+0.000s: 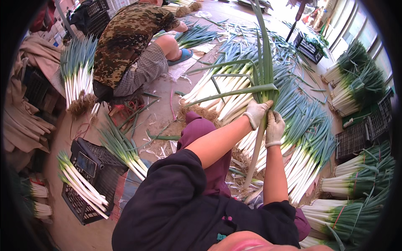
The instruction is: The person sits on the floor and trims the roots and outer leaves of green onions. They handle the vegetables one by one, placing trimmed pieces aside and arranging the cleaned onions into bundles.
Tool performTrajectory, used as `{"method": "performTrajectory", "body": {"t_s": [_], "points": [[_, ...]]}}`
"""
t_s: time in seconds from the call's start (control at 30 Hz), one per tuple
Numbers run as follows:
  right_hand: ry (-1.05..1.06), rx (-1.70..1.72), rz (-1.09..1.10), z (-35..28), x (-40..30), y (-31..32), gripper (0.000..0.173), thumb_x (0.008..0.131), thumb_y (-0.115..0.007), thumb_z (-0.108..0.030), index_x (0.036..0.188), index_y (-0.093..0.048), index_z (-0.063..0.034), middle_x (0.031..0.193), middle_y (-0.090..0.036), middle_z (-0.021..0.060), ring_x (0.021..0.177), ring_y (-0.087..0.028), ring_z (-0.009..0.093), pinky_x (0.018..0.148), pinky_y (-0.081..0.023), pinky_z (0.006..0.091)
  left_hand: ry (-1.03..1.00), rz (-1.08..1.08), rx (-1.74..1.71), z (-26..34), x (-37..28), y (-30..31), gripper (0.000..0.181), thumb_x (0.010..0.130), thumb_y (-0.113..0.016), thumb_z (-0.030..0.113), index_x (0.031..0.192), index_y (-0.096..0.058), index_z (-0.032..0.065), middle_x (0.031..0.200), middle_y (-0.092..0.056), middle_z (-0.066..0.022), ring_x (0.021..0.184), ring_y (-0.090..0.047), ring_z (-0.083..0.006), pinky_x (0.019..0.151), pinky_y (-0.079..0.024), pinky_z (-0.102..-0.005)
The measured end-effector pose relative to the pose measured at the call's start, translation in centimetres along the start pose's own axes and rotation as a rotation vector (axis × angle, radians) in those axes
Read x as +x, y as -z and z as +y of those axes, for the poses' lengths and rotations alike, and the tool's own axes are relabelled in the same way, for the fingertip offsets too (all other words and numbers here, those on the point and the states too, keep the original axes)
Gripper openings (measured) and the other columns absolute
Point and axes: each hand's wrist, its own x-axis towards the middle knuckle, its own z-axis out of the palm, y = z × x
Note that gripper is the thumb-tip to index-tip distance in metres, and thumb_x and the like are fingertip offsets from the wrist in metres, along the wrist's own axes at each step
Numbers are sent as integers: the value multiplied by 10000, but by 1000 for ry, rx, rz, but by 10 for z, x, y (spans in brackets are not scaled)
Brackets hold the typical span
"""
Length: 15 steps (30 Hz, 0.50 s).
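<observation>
A long green onion [259,147] hangs upright in front of me, its pale stalk pointing down and its leaves rising past the top of the picture. My left hand [256,113], in a whitish work glove, grips it where the leaves fan out. Just below, my right hand [275,128], gloved likewise, also closes on the upper stalk. Several outer leaves [232,93] are bent over to the left. Beneath and beyond my hands, a wide heap of green onions [306,147] lies on the floor, with rooted ends [201,112] towards me.
A person in a camouflage shirt [128,40] crouches ahead left, reaching to onions [196,35]. At my left, trimmed onions [83,183] lie on a black plastic crate [103,160]. Tied bundles [348,185] and crates [351,142] line the right side. Leaf scraps litter the floor [185,88].
</observation>
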Motion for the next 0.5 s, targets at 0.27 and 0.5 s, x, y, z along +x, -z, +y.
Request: {"method": "performTrajectory", "body": {"t_s": [0.27,0.5], "points": [[-170,493,160,22,-5,-3,201,943,-512,-165,1001,-576,17,818,-607,87,727,-613,158,636,-524,276,-137,-50,-161,21,1,1,175,848,-671,132,905,-570,1,738,-584,-77,624,-562,-159,530,-466,-292],[-701,768,8,71,-47,43,221,932,-518,-283,905,-588,-75,677,-491,7,557,-520,137,498,-449,275,-260,76,-70,50,23,22,295,863,-644,267,738,-500,41,604,-499,-42,479,-470,-160,428,-397,-331]]}}
